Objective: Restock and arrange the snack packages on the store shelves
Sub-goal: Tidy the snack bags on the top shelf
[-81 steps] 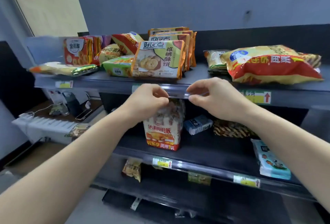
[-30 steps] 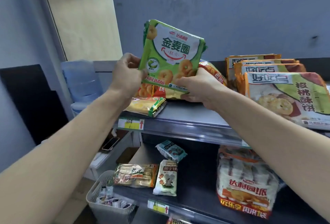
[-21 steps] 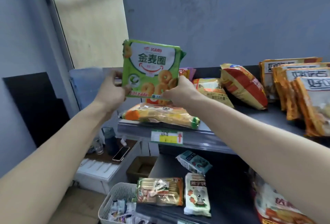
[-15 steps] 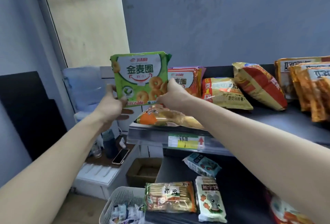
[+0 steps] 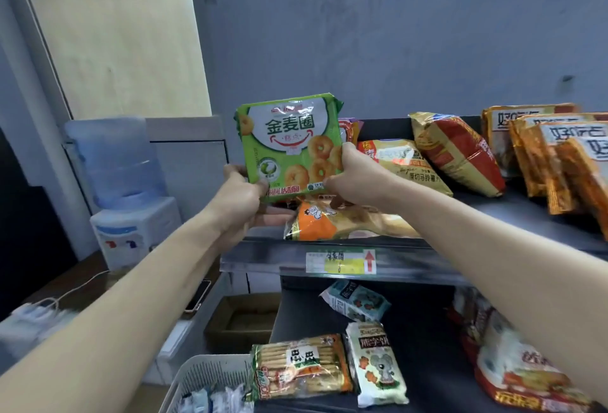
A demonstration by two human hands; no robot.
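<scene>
The fingers (image 5: 347,154) of the right hand (image 5: 353,179) curl around the right edge of a green packet (image 5: 289,146). The left hand (image 5: 240,195) pinches its lower left corner, thumb in front. Held upright between both hands, the packet hangs just above the left end of the top shelf (image 5: 526,215), over an orange-and-yellow bag (image 5: 332,221) lying flat at the front edge.

The shelf is dark grey metal with a price label (image 5: 340,261) on its front rail. The lower shelf (image 5: 427,314) carries biscuit packs. Behind is a blue-grey wall (image 5: 394,34), and to the left a water cooler (image 5: 125,189) stands on a brown bench (image 5: 82,281).

The packet is bright green, with a white panel of green characters, a red smile curve and pictures of golden ring biscuits.
</scene>
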